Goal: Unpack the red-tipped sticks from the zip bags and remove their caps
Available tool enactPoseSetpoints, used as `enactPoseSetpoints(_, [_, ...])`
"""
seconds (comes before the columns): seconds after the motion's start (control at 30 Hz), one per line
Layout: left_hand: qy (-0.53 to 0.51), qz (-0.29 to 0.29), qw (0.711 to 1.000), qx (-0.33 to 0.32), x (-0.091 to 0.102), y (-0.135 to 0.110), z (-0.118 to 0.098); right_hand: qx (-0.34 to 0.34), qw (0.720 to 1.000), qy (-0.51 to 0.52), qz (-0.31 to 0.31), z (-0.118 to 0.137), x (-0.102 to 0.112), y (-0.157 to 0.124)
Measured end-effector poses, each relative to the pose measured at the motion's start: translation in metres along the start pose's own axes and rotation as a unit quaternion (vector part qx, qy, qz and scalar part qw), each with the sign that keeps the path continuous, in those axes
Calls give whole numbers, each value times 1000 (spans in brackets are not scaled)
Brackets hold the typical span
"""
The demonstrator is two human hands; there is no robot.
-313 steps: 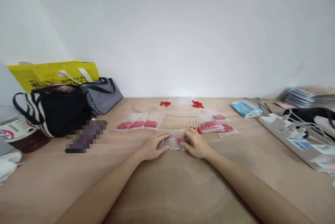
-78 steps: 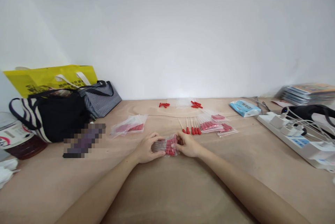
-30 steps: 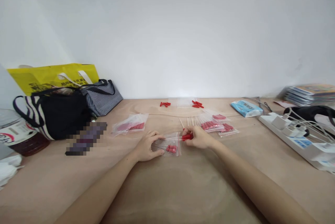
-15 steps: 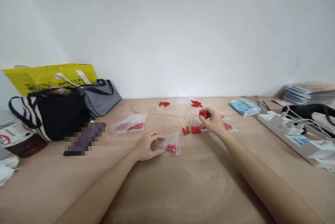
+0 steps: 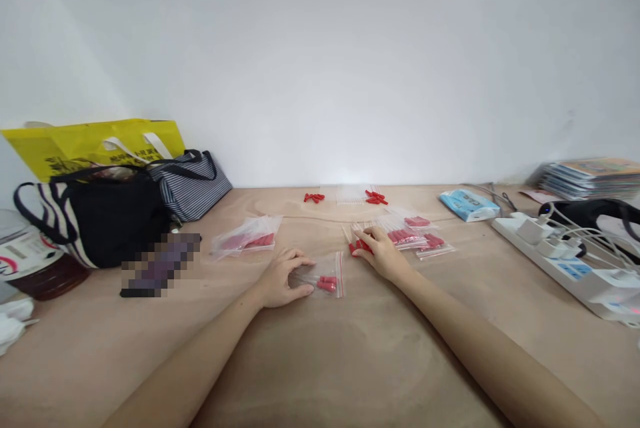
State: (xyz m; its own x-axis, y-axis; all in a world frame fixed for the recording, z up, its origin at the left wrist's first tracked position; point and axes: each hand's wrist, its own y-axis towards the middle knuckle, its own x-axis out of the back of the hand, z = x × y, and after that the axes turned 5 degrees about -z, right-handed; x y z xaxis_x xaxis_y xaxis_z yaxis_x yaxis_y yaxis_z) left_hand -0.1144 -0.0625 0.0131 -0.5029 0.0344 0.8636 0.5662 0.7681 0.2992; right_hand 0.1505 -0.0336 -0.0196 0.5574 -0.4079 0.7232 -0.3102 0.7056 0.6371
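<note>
- The small clear zip bag lies flat on the table just in front of me, its red-striped mouth turned to the right and a few red caps inside it.
- My left hand is at the bag's left end. The fingers are curled over the top and the thumb is tucked in below, so the hand is closed loosely on that end of the bag.
- My right hand is just beyond the bag's mouth, to its right and slightly further away, not touching it.
- The right hand lies palm down with the fingers stretched out fairly flat over a row of loose red-tipped sticks. The fingertips touch them, but I cannot tell whether any stick is pinched underneath.
- Filled bags lie just beside my right hand on its far side.
- A pile of more filled bags sits near my left hand, further back and to its left.
- Two little heaps of loose red caps lie near the wall, well apart from both hands.
</note>
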Motion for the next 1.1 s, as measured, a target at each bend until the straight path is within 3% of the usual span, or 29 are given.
enactPoseSetpoints(0.23, [11, -2, 1000, -1, 1, 0, 0, -21, 1000, 4, 15, 3, -6, 1])
enactPoseSetpoints(0.43, [11, 4, 1000, 0, 1, 0, -1, 4, 998, -23, 50, 4, 3, -1])
enactPoseSetpoints(0.6, [7, 7, 1000, 4, 2, 0, -2, 13, 996, -82, 43, 11, 7, -2])
enactPoseSetpoints(0.87, [5, 9, 1000, 3, 2, 0, -1, 34, 994, -88, 48, 21, 2, 3])
enactPoseSetpoints(1.1, [2, 9, 1000, 1, 1, 1, -1, 8, 996, -71, 50, 23, -1, 3])
